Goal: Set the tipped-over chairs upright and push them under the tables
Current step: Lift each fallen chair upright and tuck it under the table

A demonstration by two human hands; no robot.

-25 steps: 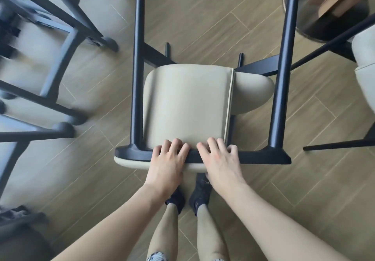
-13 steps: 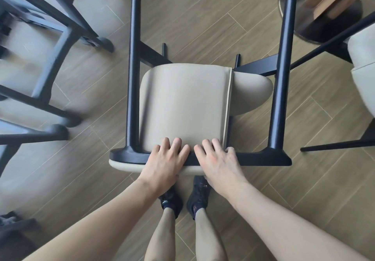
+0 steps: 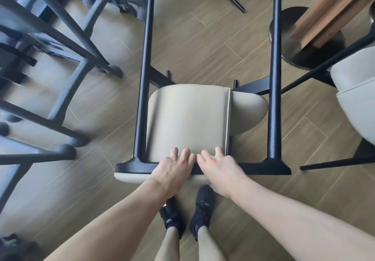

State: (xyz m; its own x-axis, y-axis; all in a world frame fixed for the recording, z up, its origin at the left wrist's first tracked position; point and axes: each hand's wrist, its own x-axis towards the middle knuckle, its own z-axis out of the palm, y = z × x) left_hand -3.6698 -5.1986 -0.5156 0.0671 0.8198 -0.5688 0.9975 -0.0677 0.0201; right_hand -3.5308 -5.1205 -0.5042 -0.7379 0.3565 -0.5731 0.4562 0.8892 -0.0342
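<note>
I'm gripping the chair (image 3: pixel 188 116) by its top rail: left hand (image 3: pixel 174 169) and right hand (image 3: pixel 220 169) side by side at mid-rail, fingers curled over it. Chair is standing right in front of my feet, seat pointing away. Table base (image 3: pixel 288 43) is sitting ahead-right, so I'm expecting the push to angle right.

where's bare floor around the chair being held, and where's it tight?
Bare floor lies between the beige chair's two long black legs, beyond its cushion, and near right of it before the thin black leg. Tight on the left by the grey chair frames, and far right by the round table base and second beige chair.
</note>
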